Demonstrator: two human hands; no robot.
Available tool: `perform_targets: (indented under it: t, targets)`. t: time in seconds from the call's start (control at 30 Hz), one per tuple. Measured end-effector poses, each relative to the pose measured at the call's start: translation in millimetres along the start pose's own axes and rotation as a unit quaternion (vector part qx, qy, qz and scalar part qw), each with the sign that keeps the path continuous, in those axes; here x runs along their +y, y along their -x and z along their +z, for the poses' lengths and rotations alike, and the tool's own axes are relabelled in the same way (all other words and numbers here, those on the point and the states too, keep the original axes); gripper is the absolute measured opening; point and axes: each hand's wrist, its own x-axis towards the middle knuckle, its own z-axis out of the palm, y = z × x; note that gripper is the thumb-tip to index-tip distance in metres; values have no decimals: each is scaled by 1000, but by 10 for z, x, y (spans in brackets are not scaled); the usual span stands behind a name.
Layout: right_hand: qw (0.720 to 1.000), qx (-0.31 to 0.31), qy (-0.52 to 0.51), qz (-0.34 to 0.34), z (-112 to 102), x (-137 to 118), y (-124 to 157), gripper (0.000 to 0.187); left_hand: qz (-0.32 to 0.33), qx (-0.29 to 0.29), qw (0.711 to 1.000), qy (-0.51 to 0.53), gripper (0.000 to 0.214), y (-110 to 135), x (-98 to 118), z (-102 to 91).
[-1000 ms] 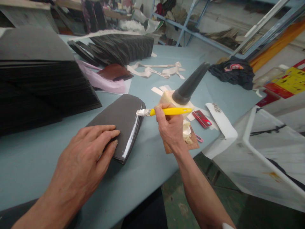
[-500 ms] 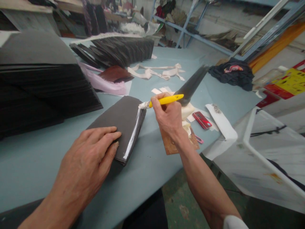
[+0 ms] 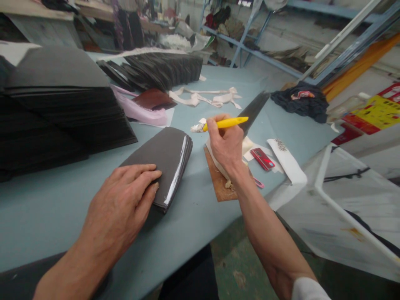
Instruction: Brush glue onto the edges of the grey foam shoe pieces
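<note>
Under my left hand (image 3: 125, 200) lies a small stack of dark grey sheets (image 3: 156, 154); the fingers rest flat on its top sheet. A strip of white paste (image 3: 175, 171) runs along the right edge of that sheet. My right hand (image 3: 226, 139) is closed round the yellow handle of a paintbrush (image 3: 229, 122). The brush's white-coated bristles point left, in the air just right of the stack and apart from it. Below the right hand is a brown board (image 3: 223, 189) with whitish clumps on it, partly hidden by the wrist.
A tall pile of dark sheets (image 3: 68, 121) stands at left, with a fanned row (image 3: 165, 68) behind. Pink cloth (image 3: 140, 108), white strips (image 3: 206, 96), a red box-like object (image 3: 262, 159) and dark cloth (image 3: 303, 100) lie about. A white bin (image 3: 318, 187) adjoins the table's right edge.
My right hand has lifted the brush off the far end of the pasted edge and moved it slightly right. My left hand stays on the stack.
</note>
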Motion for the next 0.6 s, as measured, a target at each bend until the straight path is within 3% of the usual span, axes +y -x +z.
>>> perform_targets:
  t: [0.17, 0.33, 0.6]
  targets:
    - [999, 22, -35, 12, -77, -94, 106, 25, -7, 7, 1000, -17, 44, 6, 43, 9]
    - [988, 13, -135, 75, -67, -231, 187, 30, -18, 18, 998, -56, 46, 23, 197, 4]
    - [964, -68, -237, 104, 119, -671, 409, 30, -55, 17, 990, -126, 45, 63, 516, 37]
